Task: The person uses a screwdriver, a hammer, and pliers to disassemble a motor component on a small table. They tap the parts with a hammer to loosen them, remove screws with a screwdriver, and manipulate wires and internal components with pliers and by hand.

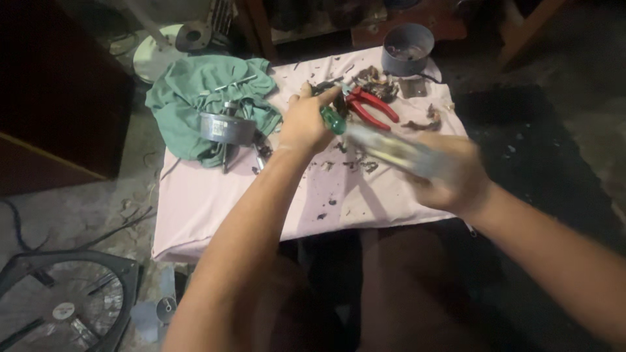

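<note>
1. Green cloth (195,98) carries a round metal motor part (226,127); a nudge could roll it off.
2. Left hand (306,120) pinches the green-handled screwdriver (336,120).
3. Right hand (456,176), closed round a blurred tool (398,150), could slip near red pliers (372,104).

My surface (215,215) has a pale pink cloth over it, pretty grimy with dark bits in the middle. Green rag (189,98) at 10 o'clock with a round metal motor part (226,128) on it, red-handled pliers (372,107) at 1, grey can (407,49) past them.
</note>
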